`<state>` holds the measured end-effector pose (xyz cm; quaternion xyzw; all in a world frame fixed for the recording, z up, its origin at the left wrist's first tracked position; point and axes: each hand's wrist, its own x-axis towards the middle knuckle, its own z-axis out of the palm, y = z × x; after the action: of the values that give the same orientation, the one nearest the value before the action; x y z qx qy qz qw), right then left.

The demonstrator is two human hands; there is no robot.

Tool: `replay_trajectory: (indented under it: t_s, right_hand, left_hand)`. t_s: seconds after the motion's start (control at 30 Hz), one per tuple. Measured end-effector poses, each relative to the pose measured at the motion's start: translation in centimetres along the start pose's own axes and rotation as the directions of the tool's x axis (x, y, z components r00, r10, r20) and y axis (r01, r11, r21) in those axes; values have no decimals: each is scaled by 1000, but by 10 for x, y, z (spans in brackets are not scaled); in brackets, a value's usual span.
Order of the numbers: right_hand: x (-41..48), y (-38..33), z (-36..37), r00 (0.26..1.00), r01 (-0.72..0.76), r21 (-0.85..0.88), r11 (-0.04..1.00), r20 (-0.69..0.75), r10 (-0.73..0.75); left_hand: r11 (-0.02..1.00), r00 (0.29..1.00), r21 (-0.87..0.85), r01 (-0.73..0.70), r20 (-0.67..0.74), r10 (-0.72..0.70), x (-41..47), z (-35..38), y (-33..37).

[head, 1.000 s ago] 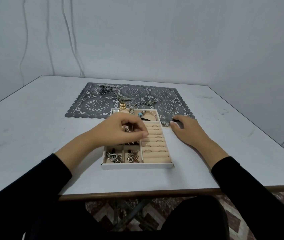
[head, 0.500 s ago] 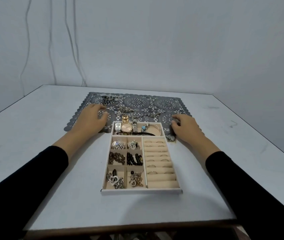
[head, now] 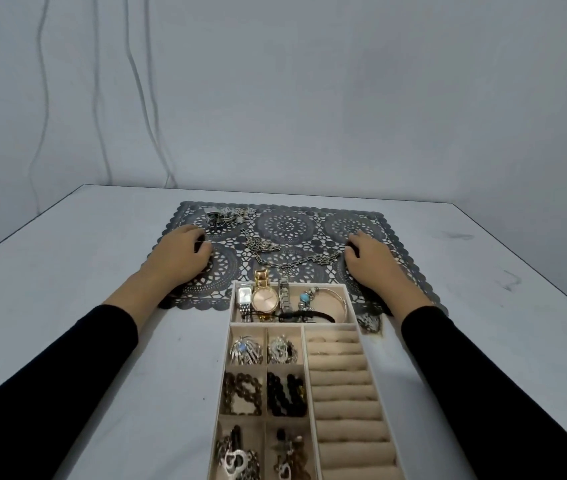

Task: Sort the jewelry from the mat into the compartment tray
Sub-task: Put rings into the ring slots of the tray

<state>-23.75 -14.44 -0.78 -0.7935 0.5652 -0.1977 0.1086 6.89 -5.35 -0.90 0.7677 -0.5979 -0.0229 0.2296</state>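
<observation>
Change first: a sec ago the left hand (head: 180,259) was over the tray's (head: 226,368) small left compartments, apparently dropping a piece in. Now it's back out on the mat (head: 292,225), approx 9 o'clock from mat centre, and the right hand (head: 370,263) has gone further out too, at 3 o'clock. So that drop looks done and the person seems to be going for the next pickups. The tray sits at 6 o'clock, far end overlapping the mat's near edge, w/ watches (head: 264,299) in the far compartment. Still on the mat: a silver cluster (head: 226,215) at 11 o'clock, just beyond the left hand; a small ring (head: 353,232) just off the right fingertips; a silver piece (head: 368,322) beside the tray's right wall; and the chain (head: 304,260) between the hands. Chain's long axis runs roughly 9-to-3, left end kinking toward 11 (not a straight lay). Fingers on both hands are curled down, close together, knuckles up; whether either pinches anything can't be told.
</observation>
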Motion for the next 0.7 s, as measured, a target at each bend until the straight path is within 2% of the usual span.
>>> replay_trajectory:
  t_s: [0.17,0.3,0.37,0.5,0.7]
  right_hand:
    - [21,5,6,999,-4,-33,999,40,6]
    - [27,10,8,1000,20,21,1000,-12,-20]
    - [28,12,5,996,19,98,995,-88,-11]
    - [33,20,-3,973,-48,251,967,-208,102]
    - [49,22,1,966,-86,254,963,-215,143]
  left_hand:
    - [999,999,5,-50,-4,50,13,3,-2]
    - [995,996,-43,-87,-32,85,20,2,-4]
    - [991,996,-111,-69,-65,63,21,-1,-5]
    - [968,990,-250,-17,-137,-17,24,-6,-9]
    - [966,981,-258,9,-184,-58,30,-6,-10]
